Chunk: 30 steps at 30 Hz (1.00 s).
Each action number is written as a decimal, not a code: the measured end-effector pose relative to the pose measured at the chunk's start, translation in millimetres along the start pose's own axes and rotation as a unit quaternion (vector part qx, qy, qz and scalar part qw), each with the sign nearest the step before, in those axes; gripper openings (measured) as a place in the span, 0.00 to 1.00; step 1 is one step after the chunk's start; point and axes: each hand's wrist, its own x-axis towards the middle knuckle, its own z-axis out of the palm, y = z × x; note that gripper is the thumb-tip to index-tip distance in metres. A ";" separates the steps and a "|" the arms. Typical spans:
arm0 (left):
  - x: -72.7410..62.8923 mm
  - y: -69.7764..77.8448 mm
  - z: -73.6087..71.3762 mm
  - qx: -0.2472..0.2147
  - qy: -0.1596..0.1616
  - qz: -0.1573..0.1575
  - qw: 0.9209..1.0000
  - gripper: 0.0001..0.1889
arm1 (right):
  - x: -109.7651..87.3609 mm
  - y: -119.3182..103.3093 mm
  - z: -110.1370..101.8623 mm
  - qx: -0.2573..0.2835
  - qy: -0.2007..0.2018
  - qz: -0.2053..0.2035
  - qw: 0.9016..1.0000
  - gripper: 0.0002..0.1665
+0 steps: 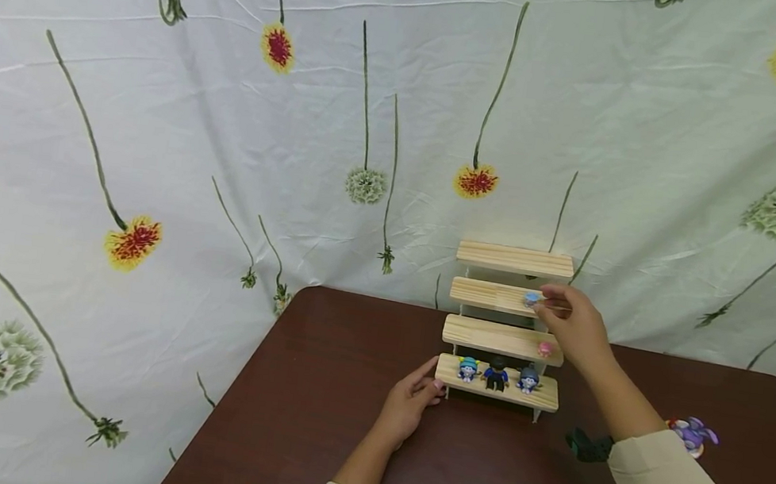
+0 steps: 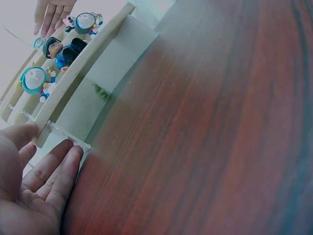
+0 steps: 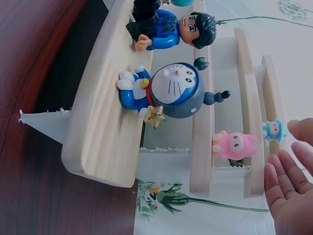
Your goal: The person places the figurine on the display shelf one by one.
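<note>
A wooden tiered display stand (image 1: pixel 502 337) has four steps on pale supports. My left hand (image 1: pixel 407 400) holds the left end of its lowest step, thumb at the board and fingers by the support (image 2: pixel 68 134). My right hand (image 1: pixel 574 327) is at the third step, fingers extended and fingertips right beside a small light-blue figurine (image 3: pixel 273 129) standing there. One step lower stands a pink figurine (image 3: pixel 234 145). Along the lowest step sit a teal-hooded figurine (image 1: pixel 467 368), a dark-haired toy man (image 1: pixel 496 374) and a grey-hooded cat figurine (image 3: pixel 176 85).
A purple toy (image 1: pixel 693 435) lies on the dark brown table (image 1: pixel 312 401), beside my right forearm. Behind the table hangs a white flower-print cloth (image 1: pixel 301 120), close to the stand's back.
</note>
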 end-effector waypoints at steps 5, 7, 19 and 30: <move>-0.3 0.9 -0.1 0.002 0.001 -0.002 1.000 0.29 | -4.5 0.7 -3.9 -0.002 0.019 -0.002 1.000 0.26; -0.7 1.6 0.0 0.002 0.002 -0.001 1.000 0.29 | -7.0 0.8 -5.7 -0.003 0.030 -0.001 1.000 0.26; -1.5 3.1 0.7 0.001 0.002 -0.004 1.000 0.29 | -20.6 4.2 -18.1 -0.008 0.067 0.012 0.998 0.27; 1.2 -1.0 0.0 0.002 0.004 0.000 1.000 0.28 | -37.9 7.8 -27.9 0.005 0.097 0.001 0.995 0.26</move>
